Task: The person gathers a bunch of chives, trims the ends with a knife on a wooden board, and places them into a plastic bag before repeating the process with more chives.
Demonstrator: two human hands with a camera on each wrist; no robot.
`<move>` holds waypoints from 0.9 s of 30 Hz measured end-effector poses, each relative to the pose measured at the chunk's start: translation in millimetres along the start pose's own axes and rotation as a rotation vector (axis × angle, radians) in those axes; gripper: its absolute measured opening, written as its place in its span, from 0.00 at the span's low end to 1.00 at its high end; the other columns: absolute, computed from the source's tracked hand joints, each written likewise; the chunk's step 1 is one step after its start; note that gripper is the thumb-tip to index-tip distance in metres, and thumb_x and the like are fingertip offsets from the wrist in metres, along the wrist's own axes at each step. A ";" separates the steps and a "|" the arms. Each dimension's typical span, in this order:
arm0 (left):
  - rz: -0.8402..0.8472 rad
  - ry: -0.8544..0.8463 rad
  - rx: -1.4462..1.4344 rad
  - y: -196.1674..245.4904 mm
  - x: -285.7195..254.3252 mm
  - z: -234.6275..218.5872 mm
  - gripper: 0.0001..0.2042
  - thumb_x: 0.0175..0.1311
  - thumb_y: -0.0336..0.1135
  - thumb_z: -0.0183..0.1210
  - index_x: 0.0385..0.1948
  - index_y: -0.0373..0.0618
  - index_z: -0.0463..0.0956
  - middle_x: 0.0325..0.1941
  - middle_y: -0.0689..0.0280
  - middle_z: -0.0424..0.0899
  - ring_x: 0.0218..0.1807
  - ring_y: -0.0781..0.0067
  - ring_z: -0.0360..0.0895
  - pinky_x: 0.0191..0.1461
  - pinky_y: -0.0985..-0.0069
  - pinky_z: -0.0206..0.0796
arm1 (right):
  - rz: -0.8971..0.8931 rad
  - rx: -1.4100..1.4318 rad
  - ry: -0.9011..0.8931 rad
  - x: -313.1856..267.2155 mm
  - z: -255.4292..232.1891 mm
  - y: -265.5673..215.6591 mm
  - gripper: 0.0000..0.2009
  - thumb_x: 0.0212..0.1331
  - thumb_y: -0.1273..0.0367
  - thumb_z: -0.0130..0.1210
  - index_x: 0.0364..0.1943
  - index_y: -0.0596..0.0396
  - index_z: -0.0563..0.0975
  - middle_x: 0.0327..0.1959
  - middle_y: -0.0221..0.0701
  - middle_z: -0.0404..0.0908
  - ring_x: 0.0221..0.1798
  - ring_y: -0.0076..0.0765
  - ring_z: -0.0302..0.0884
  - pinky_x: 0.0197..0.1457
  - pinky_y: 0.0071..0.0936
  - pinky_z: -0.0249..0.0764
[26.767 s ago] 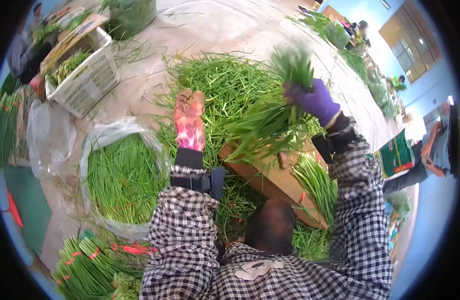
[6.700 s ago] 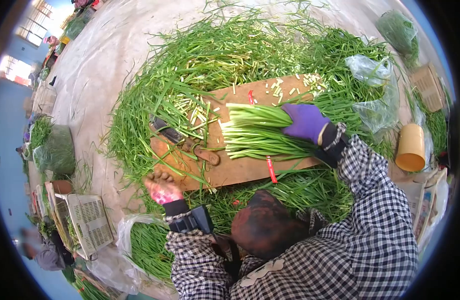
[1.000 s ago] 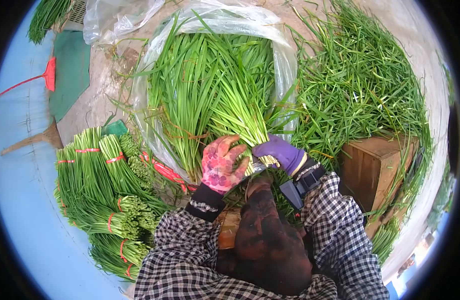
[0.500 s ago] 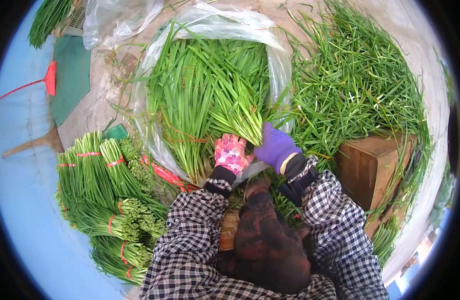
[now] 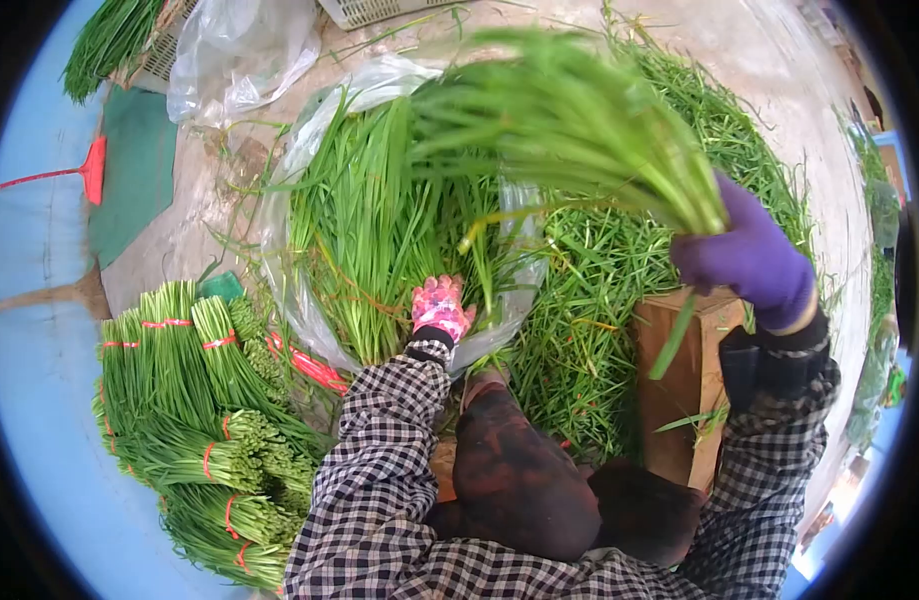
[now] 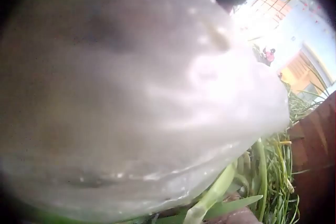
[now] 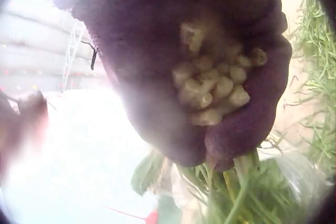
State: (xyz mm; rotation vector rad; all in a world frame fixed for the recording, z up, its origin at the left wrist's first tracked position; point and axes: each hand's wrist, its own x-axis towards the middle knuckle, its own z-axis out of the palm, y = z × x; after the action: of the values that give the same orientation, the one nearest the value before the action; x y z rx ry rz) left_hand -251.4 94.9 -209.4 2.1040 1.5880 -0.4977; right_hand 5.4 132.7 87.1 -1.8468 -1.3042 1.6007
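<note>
My right hand [image 5: 751,258], in a purple glove, grips a bunch of garlic chives [image 5: 629,150] by the stem ends, raised over the right side; its leaves are blurred and trail left. In the right wrist view the pale cut ends [image 7: 212,85] poke out of the curled fist. My left hand [image 5: 442,308], in a pink flowered glove, rests with loosely extended fingers on the base of the chives [image 5: 369,220] in an open clear plastic bag [image 5: 277,235]. Blurred plastic [image 6: 131,103] fills most of the left wrist view and hides that hand.
Red-banded bundles [image 5: 179,370] are stacked at the left, with red ties [image 5: 309,368] beside them. A wooden block [image 5: 669,400] stands by my right knee, near loose leaves [image 5: 589,350]. A red-headed tool [image 5: 94,172] and green mat [image 5: 139,170] lie at the upper left.
My right hand has lifted the bunch out of the bag and swung it up and right, away from my left hand. The left hand has moved slightly left and down.
</note>
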 end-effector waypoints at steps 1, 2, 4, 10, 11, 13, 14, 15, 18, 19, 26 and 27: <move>-0.008 -0.022 0.003 1.3 -1.5 -2.6 0.29 0.52 0.51 0.53 0.55 0.47 0.63 0.54 0.60 0.67 0.56 0.61 0.62 0.57 0.64 0.54 | 0.031 -0.017 0.079 -15.0 -6.2 -11.0 0.22 0.40 0.75 0.53 0.46 0.58 0.67 0.20 0.28 0.73 0.22 0.22 0.71 0.21 0.20 0.67; -0.016 -0.008 0.004 2.3 -2.0 -2.0 0.29 0.51 0.50 0.54 0.55 0.48 0.64 0.53 0.60 0.68 0.56 0.61 0.63 0.57 0.63 0.53 | 0.060 -0.030 0.157 -26.3 -10.4 -17.0 0.22 0.41 0.75 0.52 0.47 0.58 0.67 0.20 0.28 0.72 0.21 0.23 0.71 0.21 0.19 0.67; 0.007 0.017 -0.017 -0.2 -6.4 -2.3 0.29 0.50 0.50 0.55 0.54 0.48 0.64 0.52 0.59 0.69 0.56 0.60 0.63 0.58 0.62 0.53 | 0.037 0.059 0.113 -37.4 -8.8 -2.9 0.22 0.41 0.74 0.53 0.46 0.59 0.67 0.21 0.29 0.73 0.21 0.23 0.71 0.22 0.20 0.68; 0.206 -0.015 -0.596 -7.3 -59.0 -60.9 0.29 0.47 0.42 0.58 0.54 0.41 0.63 0.54 0.52 0.68 0.55 0.54 0.66 0.59 0.67 0.58 | 0.290 -0.608 -0.066 -18.9 18.9 149.8 0.21 0.35 0.63 0.56 0.35 0.62 0.73 0.26 0.43 0.78 0.28 0.46 0.76 0.31 0.35 0.72; 0.258 0.043 -0.536 -14.1 -65.4 -62.9 0.30 0.47 0.43 0.59 0.53 0.39 0.63 0.54 0.52 0.67 0.55 0.55 0.66 0.58 0.67 0.59 | 0.314 -0.765 -0.104 -28.1 21.9 160.6 0.19 0.33 0.62 0.56 0.31 0.61 0.75 0.26 0.44 0.78 0.29 0.49 0.76 0.32 0.36 0.71; 0.371 0.192 -0.636 -1.2 -92.1 -97.9 0.35 0.44 0.43 0.62 0.56 0.38 0.59 0.56 0.50 0.65 0.56 0.55 0.65 0.58 0.66 0.59 | 0.508 -0.827 -0.375 -45.0 19.9 146.7 0.13 0.30 0.64 0.56 0.25 0.54 0.77 0.24 0.39 0.78 0.29 0.46 0.76 0.30 0.36 0.70; 0.412 0.180 -0.617 11.2 -100.8 -116.2 0.35 0.44 0.43 0.62 0.56 0.38 0.59 0.56 0.50 0.65 0.56 0.55 0.65 0.58 0.66 0.59 | 0.197 -0.927 -0.546 -39.6 19.3 180.1 0.10 0.32 0.66 0.56 0.25 0.51 0.78 0.21 0.36 0.77 0.23 0.43 0.74 0.25 0.34 0.69; 0.576 0.349 -0.487 29.3 -109.1 -133.6 0.37 0.42 0.43 0.63 0.56 0.38 0.59 0.57 0.51 0.64 0.57 0.54 0.65 0.59 0.64 0.57 | -0.149 -1.019 -0.653 -34.4 18.9 213.2 0.08 0.35 0.67 0.57 0.24 0.49 0.79 0.18 0.33 0.77 0.18 0.39 0.73 0.20 0.31 0.67; 0.888 0.525 -0.215 106.2 -124.2 -172.6 0.40 0.36 0.44 0.66 0.56 0.38 0.59 0.57 0.52 0.64 0.58 0.53 0.63 0.61 0.61 0.53 | -0.506 -0.662 -0.667 -38.3 8.3 200.3 0.06 0.44 0.68 0.57 0.26 0.54 0.78 0.22 0.28 0.79 0.23 0.26 0.74 0.25 0.23 0.70; 0.997 0.534 -0.086 132.1 -128.9 -179.7 0.42 0.33 0.44 0.67 0.56 0.39 0.59 0.57 0.52 0.64 0.59 0.53 0.61 0.62 0.60 0.50 | -0.551 -0.533 -0.686 -46.4 3.1 187.2 0.06 0.46 0.68 0.55 0.27 0.54 0.77 0.24 0.28 0.78 0.25 0.25 0.74 0.25 0.23 0.70; 1.285 0.385 -0.124 214.8 -108.6 -169.4 0.35 0.28 0.32 0.65 0.49 0.44 0.67 0.44 0.56 0.75 0.47 0.54 0.71 0.51 0.62 0.63 | -0.012 0.417 -0.565 -145.9 -28.6 145.8 0.17 0.58 0.57 0.44 0.45 0.52 0.71 0.35 0.34 0.78 0.34 0.26 0.75 0.31 0.21 0.73; 1.204 0.262 -0.103 221.7 -112.5 -170.4 0.32 0.28 0.30 0.64 0.48 0.45 0.68 0.40 0.56 0.77 0.43 0.54 0.73 0.48 0.64 0.66 | 0.162 0.400 -0.475 -159.0 -36.2 135.6 0.20 0.60 0.54 0.42 0.50 0.52 0.68 0.37 0.36 0.78 0.36 0.26 0.76 0.32 0.20 0.75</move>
State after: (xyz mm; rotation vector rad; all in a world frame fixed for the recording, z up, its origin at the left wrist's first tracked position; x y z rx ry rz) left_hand -66.0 48.3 23.7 2.6066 0.2042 0.2797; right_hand 103.9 -55.0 84.6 -1.4067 -0.9139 2.2906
